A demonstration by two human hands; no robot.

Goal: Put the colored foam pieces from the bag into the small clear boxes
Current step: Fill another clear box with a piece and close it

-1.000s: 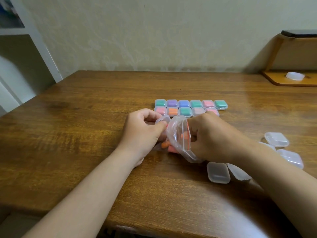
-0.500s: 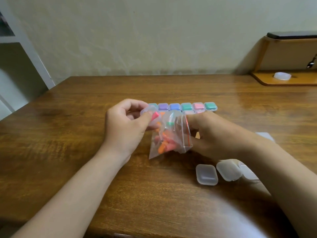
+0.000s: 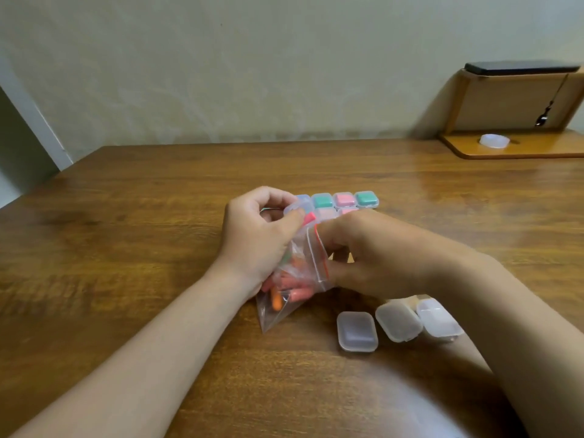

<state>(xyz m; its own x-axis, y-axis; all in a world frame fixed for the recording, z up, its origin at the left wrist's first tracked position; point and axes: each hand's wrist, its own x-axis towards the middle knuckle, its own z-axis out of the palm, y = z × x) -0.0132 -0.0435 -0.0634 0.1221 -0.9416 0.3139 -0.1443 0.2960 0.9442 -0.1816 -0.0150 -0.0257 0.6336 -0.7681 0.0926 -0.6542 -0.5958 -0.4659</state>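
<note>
Risk: red foam piece [image 3: 309, 218] slips from small clear box [image 3: 298, 206] gripped by left hand [image 3: 256, 235] just above bag [image 3: 311, 260]; seating looks partial, view blurry. Right hand [image 3: 373, 251] pinches bag's zip edge; tilting could spill foam pieces [image 3: 294, 284] inside.

A brown wood grain is shown on the tabletop [image 3: 126, 263], a red stripe on the clear bag [image 3: 308, 267], orange and coral on the foam pieces [image 3: 295, 287], green and pink in the far boxes [image 3: 344, 199], and frosted white on the near boxes [image 3: 357, 331].
</note>
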